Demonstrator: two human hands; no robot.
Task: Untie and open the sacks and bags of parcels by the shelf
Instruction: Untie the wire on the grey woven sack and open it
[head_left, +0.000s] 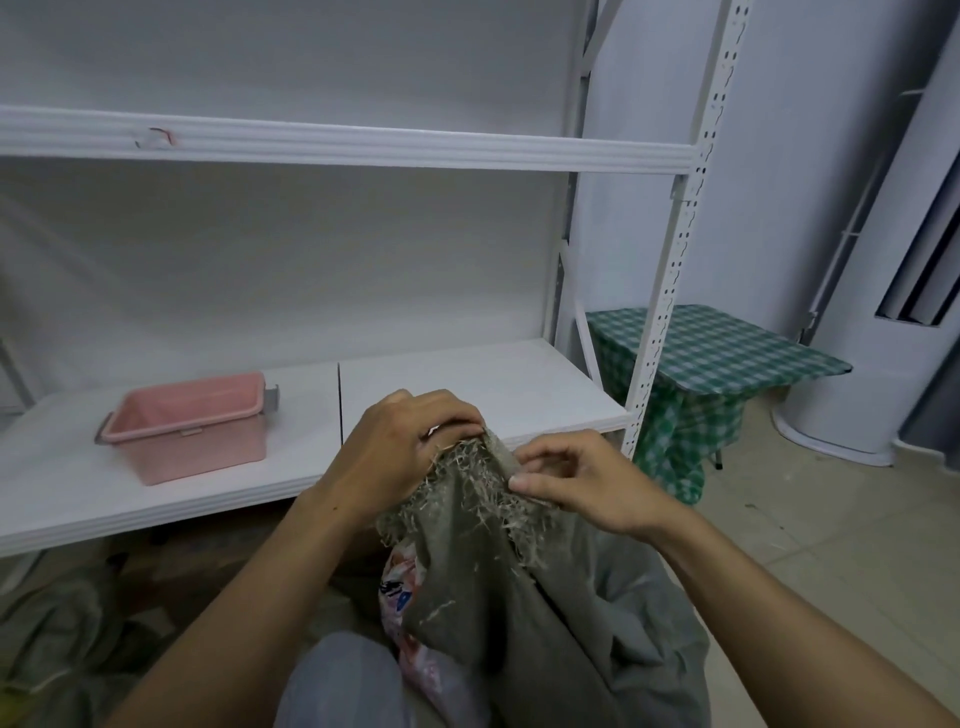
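A grey-green woven sack (524, 603) is seen at 6 o'clock in the view, standing on the floor just in front of the white shelf (467, 384). Its frayed mouth (467, 470) is gathered upward at the centre, with loose pale fibres sticking out all round.

The mouth is gripped from its 9 o'clock side by the left hand (395, 452), whose fingers are curled together over the top of the bunched fabric. At the 3 o'clock side of the mouth, the sack's edge is pinched by the right hand (587, 488) between thumb and forefinger; the other fingers are loosely bent above. Whether a tie string is held in that pinch cannot be told.

A printed plastic bag (400, 597), white with red and blue marks, is pressed against the sack at its 9 o'clock side. A knee (343, 680) in grey cloth is seen at 6 o'clock, touching that bag. A second grey sack (62, 623) is slumped at 8 o'clock, under the shelf board.

A pink plastic tub (192, 431) is set on the lower shelf board at 9 o'clock, well apart from the hands. At 3 o'clock, beyond the shelf's perforated upright, a table (717, 457) is draped in a checked green cloth (727, 358). A white cylindrical unit (857, 374) stands past it on the tiled floor (831, 545).
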